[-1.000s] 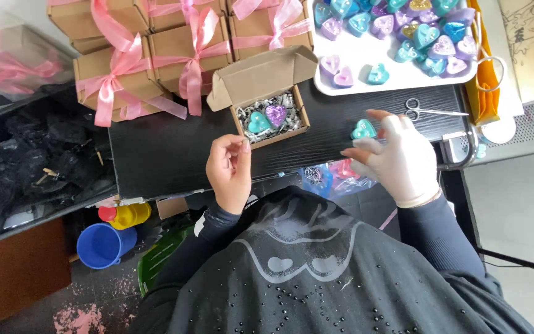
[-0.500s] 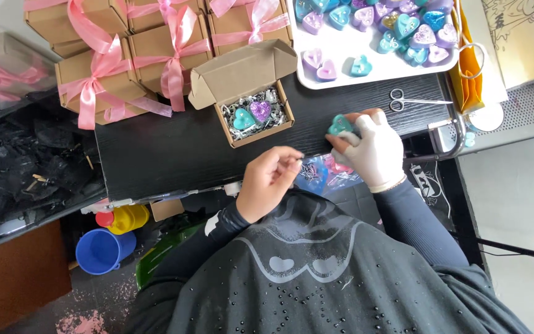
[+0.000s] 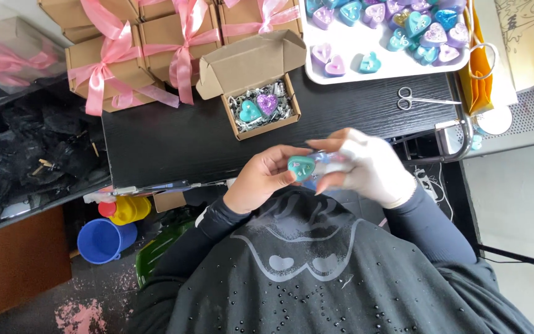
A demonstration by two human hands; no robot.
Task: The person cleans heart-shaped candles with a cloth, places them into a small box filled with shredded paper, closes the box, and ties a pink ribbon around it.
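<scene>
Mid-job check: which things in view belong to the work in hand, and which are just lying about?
In the work:
left hand and gloved right hand, both holding the teal heart
open box with two hearts on shredded paper
white tray of hearts

Lying about:
scissors
ribboned boxes
blue bucket
yellow cup

A small craft workshop: ribbon-tied gift boxes (image 3: 118,62), a tray of heart-shaped candles (image 3: 384,37) and scissors (image 3: 424,99) crowd the black tabletop's (image 3: 168,142) far edge.
</scene>
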